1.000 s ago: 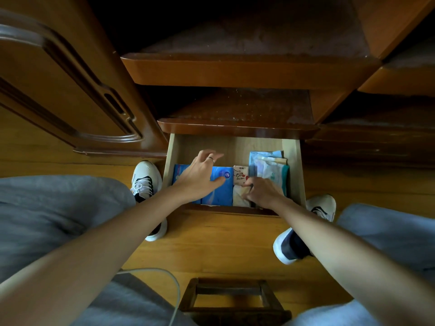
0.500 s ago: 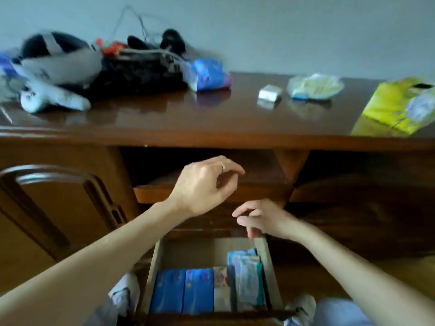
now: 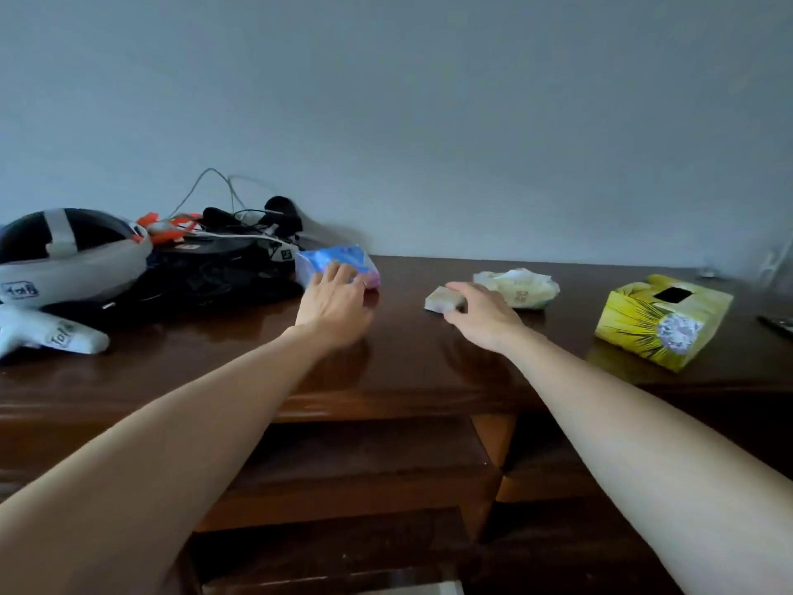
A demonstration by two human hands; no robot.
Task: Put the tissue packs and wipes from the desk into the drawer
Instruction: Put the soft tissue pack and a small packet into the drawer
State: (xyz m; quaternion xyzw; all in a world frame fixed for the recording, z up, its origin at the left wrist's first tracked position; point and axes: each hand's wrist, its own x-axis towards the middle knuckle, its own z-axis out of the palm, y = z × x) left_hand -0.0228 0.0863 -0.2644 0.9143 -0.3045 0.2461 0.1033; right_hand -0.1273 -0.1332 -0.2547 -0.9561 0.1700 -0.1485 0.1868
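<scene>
A blue tissue pack (image 3: 343, 256) lies on the dark wooden desk (image 3: 407, 358) beside a pile of gear. My left hand (image 3: 332, 307) reaches over the desk with its fingers spread on the front of that pack, not closed around it. A small pale tissue pack (image 3: 442, 299) lies mid-desk; my right hand (image 3: 482, 317) pinches it between forefinger and thumb, and it still rests on the desk. Just behind it lies a white-yellow wipes pack (image 3: 521, 287). Only a pale strip of the drawer (image 3: 437, 588) shows at the bottom edge.
A yellow tissue box (image 3: 661, 322) stands at the right. At the left sit a white headset (image 3: 64, 264), a white controller (image 3: 51, 334) and a black heap of cables and devices (image 3: 223, 268). A dark object (image 3: 779, 325) lies at the far right edge. The wall is close behind.
Both hands left the drawer and rose to the desk top. The view swung up from the drawer to the desk; the left hand reached the blue pack, the right hand the small pack.
</scene>
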